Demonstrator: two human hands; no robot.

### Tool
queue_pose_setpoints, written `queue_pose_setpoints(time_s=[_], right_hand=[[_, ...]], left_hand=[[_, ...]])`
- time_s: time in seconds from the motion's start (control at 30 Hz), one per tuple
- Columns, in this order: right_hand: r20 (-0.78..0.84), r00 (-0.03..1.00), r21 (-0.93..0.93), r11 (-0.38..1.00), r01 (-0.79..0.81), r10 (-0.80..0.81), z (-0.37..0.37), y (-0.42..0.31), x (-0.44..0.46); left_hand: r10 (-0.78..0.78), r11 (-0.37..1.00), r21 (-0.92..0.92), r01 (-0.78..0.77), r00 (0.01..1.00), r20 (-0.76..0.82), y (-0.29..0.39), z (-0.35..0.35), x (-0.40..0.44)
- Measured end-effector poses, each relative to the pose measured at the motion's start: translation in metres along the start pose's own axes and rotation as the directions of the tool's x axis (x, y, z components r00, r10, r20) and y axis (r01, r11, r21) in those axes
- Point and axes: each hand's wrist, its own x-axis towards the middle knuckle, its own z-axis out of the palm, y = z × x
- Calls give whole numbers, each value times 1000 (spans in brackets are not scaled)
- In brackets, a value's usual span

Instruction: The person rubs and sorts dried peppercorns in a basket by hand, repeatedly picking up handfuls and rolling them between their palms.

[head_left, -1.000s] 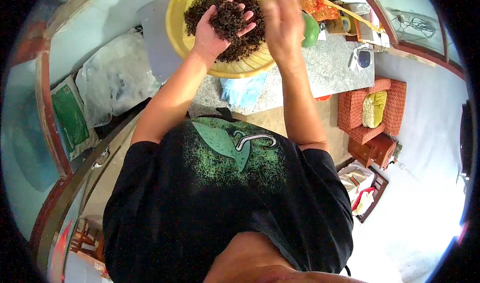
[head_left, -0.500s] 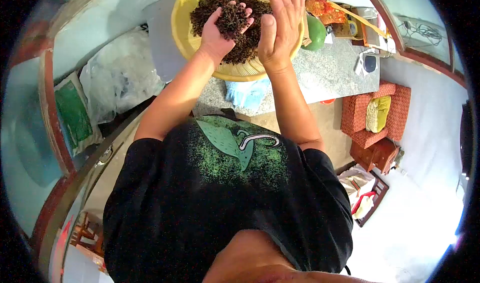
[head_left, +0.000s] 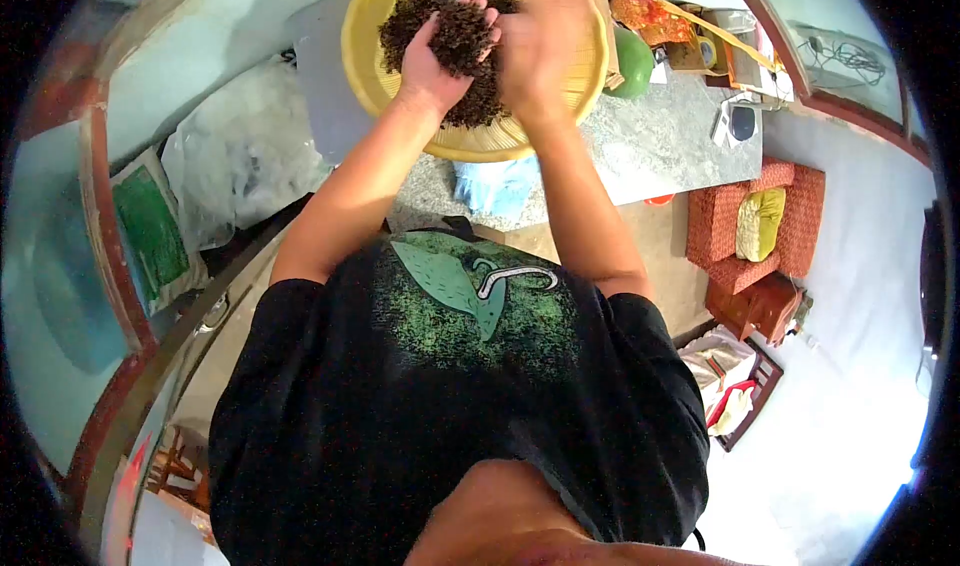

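Observation:
Dark brown, crumbly dried material lies heaped in a round yellow basket. My left hand is palm up over the heap, its fingers curled round a clump of the same dark material. Beside it, over the right part of the basket, my right hand is smeared by motion; its fingers cannot be made out, nor whether it touches the clump.
The basket rests on a grey speckled table. Light blue cloth lies under its near edge. Right of it are a green round object and an orange bag. A red armchair stands farther right.
The view has shifted a little since the first frame. My right hand has gone from raised with fingers visible to a blur nearer my left hand, which stays under its clump.

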Motion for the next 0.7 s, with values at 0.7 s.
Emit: queue_pose_setpoints(time_s=[0.7], right_hand=[[320,583,751,-575,324,747,24,6,-17]], left_hand=[[151,966,186,-179,976,158,-4,33,-26]])
